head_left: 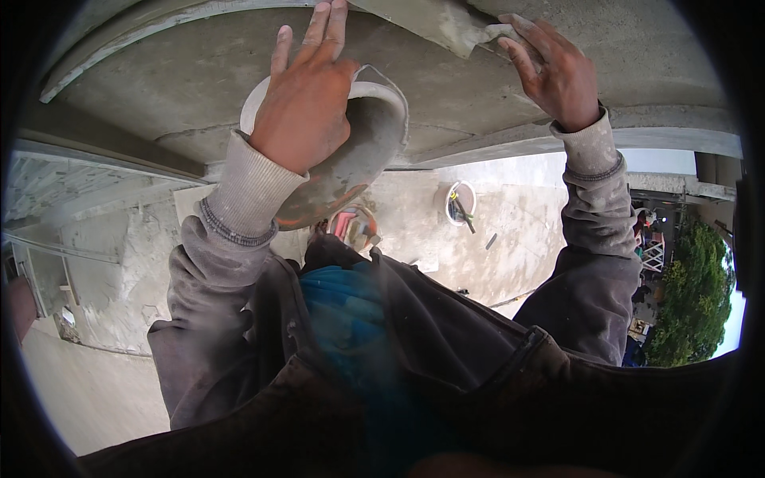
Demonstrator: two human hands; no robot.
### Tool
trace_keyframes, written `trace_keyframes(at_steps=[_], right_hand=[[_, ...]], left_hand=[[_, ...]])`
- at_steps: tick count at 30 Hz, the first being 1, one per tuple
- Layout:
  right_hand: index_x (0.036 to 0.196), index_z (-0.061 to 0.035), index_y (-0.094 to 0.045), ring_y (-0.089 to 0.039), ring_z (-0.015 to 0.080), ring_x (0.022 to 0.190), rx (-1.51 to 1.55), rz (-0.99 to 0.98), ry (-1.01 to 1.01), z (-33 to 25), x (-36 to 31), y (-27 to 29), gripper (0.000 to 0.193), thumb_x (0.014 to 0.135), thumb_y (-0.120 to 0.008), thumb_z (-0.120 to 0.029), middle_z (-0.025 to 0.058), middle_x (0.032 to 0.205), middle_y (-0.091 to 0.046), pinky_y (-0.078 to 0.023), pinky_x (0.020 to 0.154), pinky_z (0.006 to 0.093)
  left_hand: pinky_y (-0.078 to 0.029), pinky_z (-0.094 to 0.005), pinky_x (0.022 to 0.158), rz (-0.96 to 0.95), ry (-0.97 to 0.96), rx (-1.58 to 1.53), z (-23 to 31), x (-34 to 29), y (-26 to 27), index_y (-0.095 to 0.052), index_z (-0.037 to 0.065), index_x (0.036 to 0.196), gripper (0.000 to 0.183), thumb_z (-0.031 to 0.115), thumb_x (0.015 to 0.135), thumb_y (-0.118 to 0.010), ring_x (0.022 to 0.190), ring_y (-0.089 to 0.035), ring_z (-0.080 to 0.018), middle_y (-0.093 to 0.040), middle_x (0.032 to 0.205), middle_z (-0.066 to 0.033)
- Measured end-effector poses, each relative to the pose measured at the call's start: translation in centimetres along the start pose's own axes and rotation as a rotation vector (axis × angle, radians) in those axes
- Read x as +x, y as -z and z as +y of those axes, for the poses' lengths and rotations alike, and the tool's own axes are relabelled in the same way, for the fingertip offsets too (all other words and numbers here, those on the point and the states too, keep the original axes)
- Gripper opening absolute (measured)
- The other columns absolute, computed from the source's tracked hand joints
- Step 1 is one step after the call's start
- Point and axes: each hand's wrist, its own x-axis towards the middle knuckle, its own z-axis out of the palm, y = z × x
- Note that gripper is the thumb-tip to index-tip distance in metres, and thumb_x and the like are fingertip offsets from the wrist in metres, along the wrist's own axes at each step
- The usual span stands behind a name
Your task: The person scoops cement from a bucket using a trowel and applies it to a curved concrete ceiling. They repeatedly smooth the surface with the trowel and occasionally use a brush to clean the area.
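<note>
My left hand (307, 103) is raised with its fingers stretched toward a pale-edged ledge (159, 28) at the top of the view; nothing shows in its grasp. Behind and beside the wrist is a large bucket (370, 131), grey with mortar inside, with a pale rim and a wire handle. My right hand (558, 72) is up at the right. Its fingers curl around the pale, lumpy end of a flat mortar-smeared board (422, 22). The far end of this board runs out of view near my left fingertips.
Below on the floor stand a white bucket (472, 193) with tools in it and a smaller container (353, 226) holding reddish things. A dark rod-like piece (491, 240) lies nearby. A grey beam (111, 137) crosses at the left. Greenery (693, 295) shows outside at the right.
</note>
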Motion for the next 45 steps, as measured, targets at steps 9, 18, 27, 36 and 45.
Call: trace_keyframes(at_steps=[9,18,27,36,45], right_hand=[[0.111,-0.0045,-0.07,-0.072,0.0307,0.081,0.04,-0.146,0.026,-0.2,1.3,3.2,0.029,0.092,-0.069,-0.026,0.016,0.096,-0.073,-0.058,0.069,0.0381],[0.117,-0.0067,-0.071,-0.068,0.0224,0.068,0.173,-0.078,-0.069,-0.9,-0.1,4.1,0.032,0.091,-0.073,-0.026,0.0101,0.086,-0.071,-0.054,0.06,0.0331],[0.116,-0.0106,-0.072,-0.074,0.0261,0.081,0.077,-0.057,-0.016,0.8,-0.5,1.1,0.031,0.09,-0.074,-0.028,0.0124,0.104,-0.074,-0.059,0.067,0.0331],[0.111,-0.0115,-0.072,-0.07,0.0324,0.089,-0.091,-0.245,-0.343,2.0,-7.4,5.5,0.031,0.092,-0.068,-0.035,0.0085,0.109,-0.072,-0.057,0.075,0.0407],[0.112,-0.001,-0.067,-0.069,0.0275,0.086,0.422,-0.237,-0.782,-3.7,-14.8,11.2,0.03,0.093,-0.067,-0.023,0.0148,0.103,-0.072,-0.052,0.077,0.0351]], left_hand=[[-0.013,-0.0589,0.12,-0.001,0.055,0.085,0.4,0.5,-0.7,-0.067,-0.001,0.103,0.036,-0.01,0.069,-0.057,0.153,-0.014,-0.035,-0.017,0.162,-0.0249],[-0.014,-0.0601,0.119,0.01,0.04,0.094,0.7,0.3,-0.7,-0.067,-0.001,0.105,0.038,-0.008,0.069,-0.059,0.153,-0.013,-0.0369,-0.018,0.162,-0.0248],[-0.014,-0.0603,0.119,0.013,0.023,0.105,0.4,0.1,-0.9,-0.066,-0.001,0.104,0.035,-0.006,0.07,-0.059,0.153,-0.012,-0.0367,-0.017,0.163,-0.0245],[-0.014,-0.0632,0.117,0.009,0.002,0.117,-0.5,0.5,-1.4,-0.065,0.0,0.101,0.03,-0.005,0.073,-0.058,0.152,-0.012,-0.0384,-0.016,0.163,-0.0246],[-0.024,-0.0547,0.116,-0.089,0.063,-0.089,-1.0,-0.5,-0.1,-0.062,-0.002,0.098,0.026,-0.005,0.072,-0.057,0.148,-0.024,-0.0405,-0.026,0.158,-0.0296]])
